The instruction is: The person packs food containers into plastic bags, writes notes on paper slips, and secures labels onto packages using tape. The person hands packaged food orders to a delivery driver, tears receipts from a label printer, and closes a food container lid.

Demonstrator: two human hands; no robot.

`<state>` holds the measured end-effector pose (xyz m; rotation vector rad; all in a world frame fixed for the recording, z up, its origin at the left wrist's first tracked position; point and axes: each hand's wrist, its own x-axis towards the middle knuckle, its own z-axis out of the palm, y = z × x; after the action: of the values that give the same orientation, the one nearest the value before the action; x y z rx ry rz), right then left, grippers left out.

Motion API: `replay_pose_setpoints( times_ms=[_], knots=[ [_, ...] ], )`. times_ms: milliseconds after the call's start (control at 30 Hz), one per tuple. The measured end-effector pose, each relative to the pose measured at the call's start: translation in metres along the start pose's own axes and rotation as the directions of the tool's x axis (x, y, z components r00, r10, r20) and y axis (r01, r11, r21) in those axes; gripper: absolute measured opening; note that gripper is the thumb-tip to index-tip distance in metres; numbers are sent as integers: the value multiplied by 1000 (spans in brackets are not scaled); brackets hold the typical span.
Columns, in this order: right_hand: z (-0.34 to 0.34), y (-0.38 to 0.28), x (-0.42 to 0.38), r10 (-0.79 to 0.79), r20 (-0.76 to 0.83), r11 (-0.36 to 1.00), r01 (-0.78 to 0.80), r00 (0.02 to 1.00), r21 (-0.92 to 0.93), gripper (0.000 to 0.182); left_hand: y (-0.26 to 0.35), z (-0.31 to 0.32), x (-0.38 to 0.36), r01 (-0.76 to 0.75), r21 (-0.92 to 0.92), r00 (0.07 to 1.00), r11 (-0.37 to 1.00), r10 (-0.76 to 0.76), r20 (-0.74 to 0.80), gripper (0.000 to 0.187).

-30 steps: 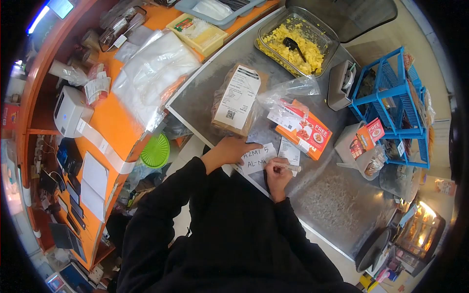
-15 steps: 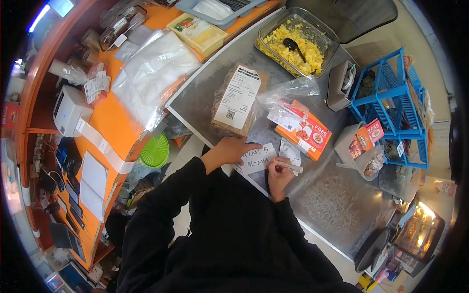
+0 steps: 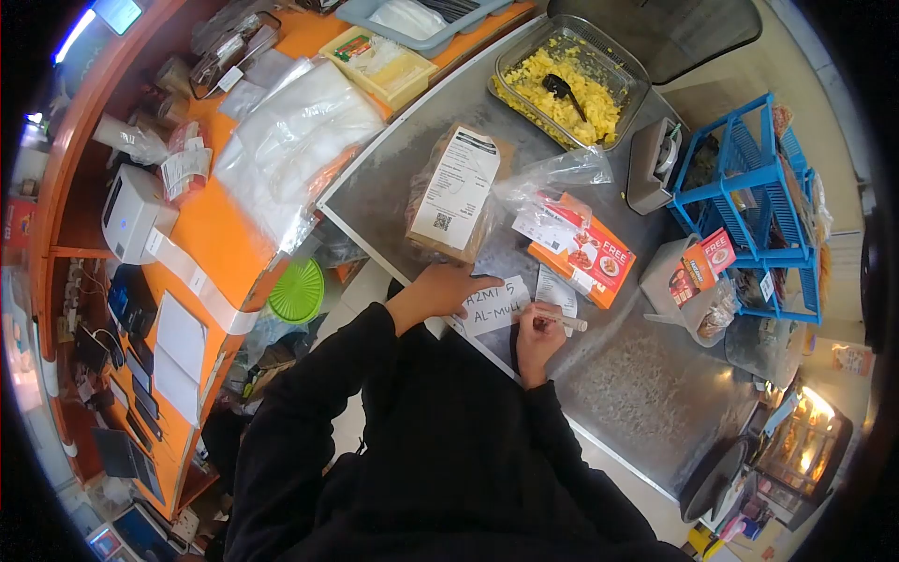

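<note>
A white paper slip (image 3: 493, 306) with handwritten letters, "AL-MULL" on its lower line, lies at the near edge of the metal table (image 3: 646, 384). My left hand (image 3: 433, 295) holds the slip at its left side, a finger stretched along the top. In my right hand (image 3: 537, 339) a pale marker pen (image 3: 569, 321) is gripped, its tip at the end of the lettering. Partly under the right hand and an orange leaflet (image 3: 599, 266) lies a printed receipt (image 3: 556, 288). Beyond the left hand stands a plastic-wrapped brown paper bag (image 3: 506, 164) bearing a long receipt (image 3: 459, 187).
A clear tray of yellow food (image 3: 538, 70) with a black spoon sits at the back. Blue baskets (image 3: 726, 183) and a leaflet holder (image 3: 670, 281) stand right, with a lit grill (image 3: 805, 440) farther on. The orange counter (image 3: 220, 272) at left carries plastic bags and a label printer (image 3: 131, 215).
The right hand has moved slightly right with the marker pen, and more letters show on the lower line of the slip. The left hand stays in place.
</note>
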<state>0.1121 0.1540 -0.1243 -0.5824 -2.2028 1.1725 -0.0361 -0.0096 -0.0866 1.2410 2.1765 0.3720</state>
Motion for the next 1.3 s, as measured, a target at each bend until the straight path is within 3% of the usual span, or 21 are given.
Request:
replay_pose_setpoints(
  times_ms=[200, 500, 600, 800, 900, 933, 1000, 1033, 1100, 1233, 1300],
  knots=[
    [7, -4, 0, 179, -47, 950, -160, 983, 267, 6, -2, 3, 1, -2, 6, 1000, 1000, 2, -14, 86],
    [5, 13, -5, 38, -29, 998, -36, 999, 53, 5, -3, 3, 2, 4, -9, 1000, 1000, -4, 14, 86],
    [6, 19, -6, 39, -53, 996, -34, 998, 78, 6, -2, 1, 1, 14, -7, 1000, 1000, -13, 22, 86],
    [-2, 1, -8, 251, -114, 852, -164, 961, 496, 10, 3, 1, -4, 37, -42, 998, 998, -39, -42, 86],
    [-8, -24, 1, 173, -63, 856, -118, 983, 503, 16, 10, 6, -13, 23, -58, 986, 998, -32, -163, 86],
    [-12, -36, 5, 177, -35, 836, -132, 984, 533, 16, 13, 8, -15, 11, -57, 978, 998, -22, -208, 86],
    [-18, -59, 11, 181, 21, 791, -158, 983, 591, 16, 23, 5, -21, -64, -288, 949, 956, -31, -315, 87],
    [-18, -68, 14, 226, 108, 717, -241, 968, 654, 16, 28, 1, -25, -111, -392, 931, 913, -43, -363, 87],
    [-19, -80, 19, 285, 285, 543, -399, 915, 739, 16, 40, -1, -26, -197, -414, 914, 889, 13, -406, 84],
    [-28, -88, 28, 223, 337, 607, -401, 915, 686, 16, 58, -3, -15, -417, -444, 821, 793, 120, -559, 77],
    [-30, -81, 28, 229, 321, 601, -393, 919, 696, 17, 69, -20, -16, -423, -452, 840, 785, 152, -521, 76]
  ],
)
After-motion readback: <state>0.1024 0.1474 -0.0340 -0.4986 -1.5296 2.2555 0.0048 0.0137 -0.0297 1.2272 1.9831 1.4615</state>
